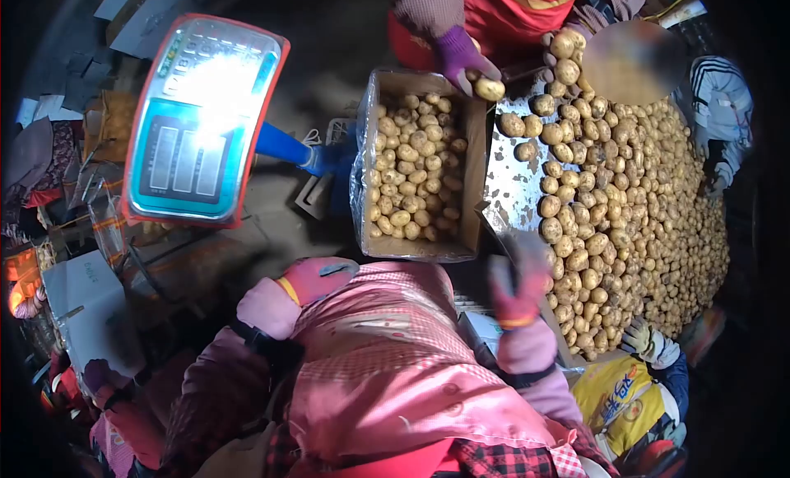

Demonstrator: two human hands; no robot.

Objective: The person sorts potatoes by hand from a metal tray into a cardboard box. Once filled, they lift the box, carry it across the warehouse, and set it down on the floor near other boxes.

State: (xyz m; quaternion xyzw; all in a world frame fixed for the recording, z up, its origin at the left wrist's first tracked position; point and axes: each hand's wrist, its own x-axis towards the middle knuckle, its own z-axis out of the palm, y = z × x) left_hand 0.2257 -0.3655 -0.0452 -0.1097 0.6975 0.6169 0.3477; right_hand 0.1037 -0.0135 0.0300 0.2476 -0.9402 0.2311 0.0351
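My left hand (319, 280), in a pink glove with grey fingertips, lies flat on the pink checked apron (387, 338) at my waist, its fingers stretched out and holding nothing visible. My right hand (520, 284), gloved the same way, is smeared by motion beside the near edge of the metal sorting table (506, 186). Close to it are potatoes (568, 264), spread in a thick heap over the table. Ahead of me a cardboard box (471, 161) lined with clear plastic holds many potatoes (411, 157).
Across the table, a person's purple-gloved hand (465, 58) holds a potato (490, 89) at the box's far corner. Other workers' hands (646, 342) reach the heap from the right. A digital scale display (193, 124) on a blue post stands left of the box.
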